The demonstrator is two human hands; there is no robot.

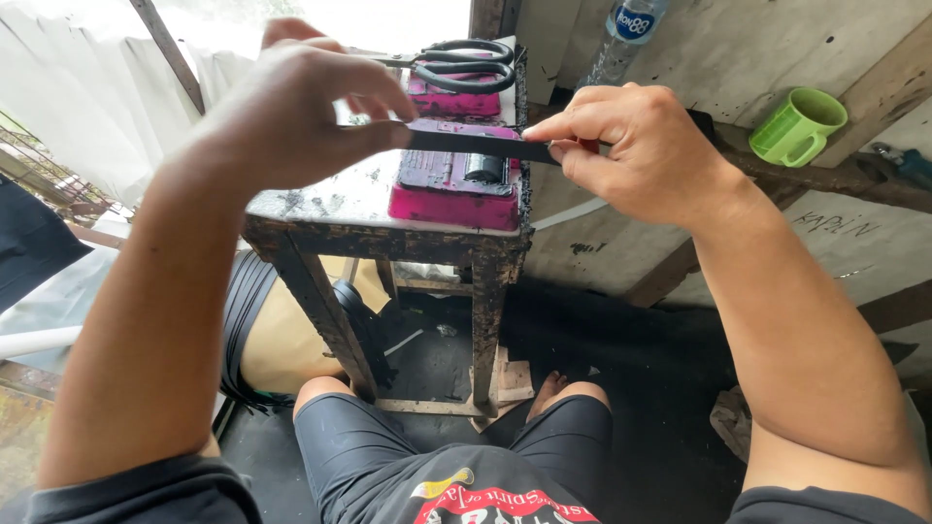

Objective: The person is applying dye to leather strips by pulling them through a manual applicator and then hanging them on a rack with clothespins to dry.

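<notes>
Seated at a stained little table (pixel 320 209), the person pinched a flat black strip (pixel 476 146) between both hands, left hand (pixel 291 107) gripping one end and right hand (pixel 636 146) the other, holding it level just above a pink tray (pixel 451 199), scissors (pixel 461 63) lying behind.

Soft daylight from the blown-out upper left (wide-angle bending at edges), floor dim.
</notes>
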